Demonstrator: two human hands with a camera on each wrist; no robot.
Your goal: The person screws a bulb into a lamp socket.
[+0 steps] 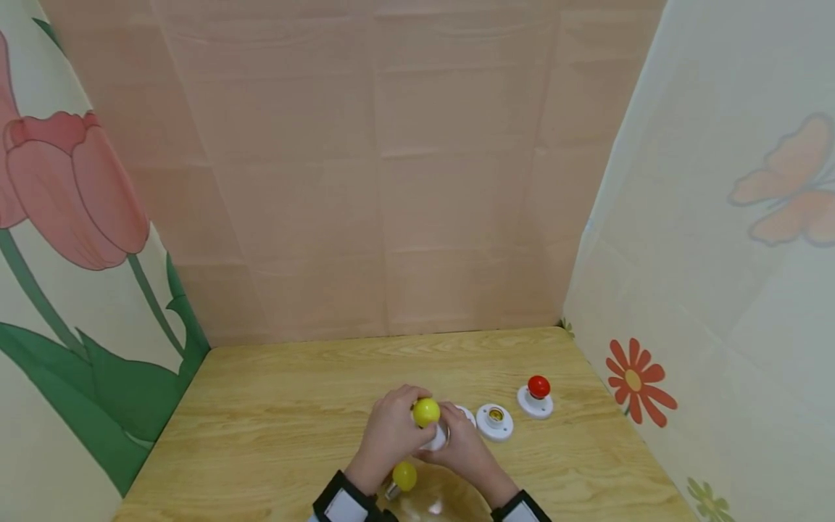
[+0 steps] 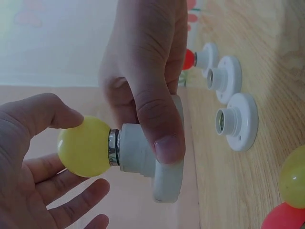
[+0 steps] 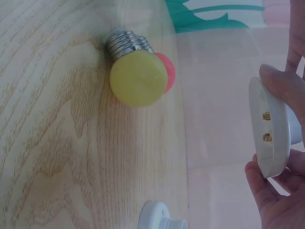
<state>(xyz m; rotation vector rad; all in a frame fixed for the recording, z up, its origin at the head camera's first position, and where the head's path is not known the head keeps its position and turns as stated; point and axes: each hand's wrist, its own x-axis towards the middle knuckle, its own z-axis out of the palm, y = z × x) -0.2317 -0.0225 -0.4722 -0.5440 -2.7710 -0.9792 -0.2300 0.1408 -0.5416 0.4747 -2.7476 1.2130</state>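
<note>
In the head view my left hand (image 1: 390, 429) grips a yellow bulb (image 1: 427, 412), thumb on its round top and forefinger behind it. The bulb's metal neck sits in the mouth of a white lamp holder (image 2: 137, 149), so only a short silver band shows. Around the holder's round base, my right hand (image 1: 464, 446) holds with its thumb across the side. Both hands are raised over the table. The right wrist view shows the base's underside (image 3: 259, 126) with two brass terminals. The left hand's other fingers (image 2: 78, 205) are loosely spread below the bulb.
Two bulbless white lamp holders (image 1: 495, 431) (image 2: 244, 121) stand to the right on the wooden table (image 1: 293, 406). Beyond them a red bulb (image 1: 538, 386) sits in another holder. A loose yellow bulb (image 1: 404, 475) and a loose red bulb (image 2: 285, 218) lie near my wrists.
</note>
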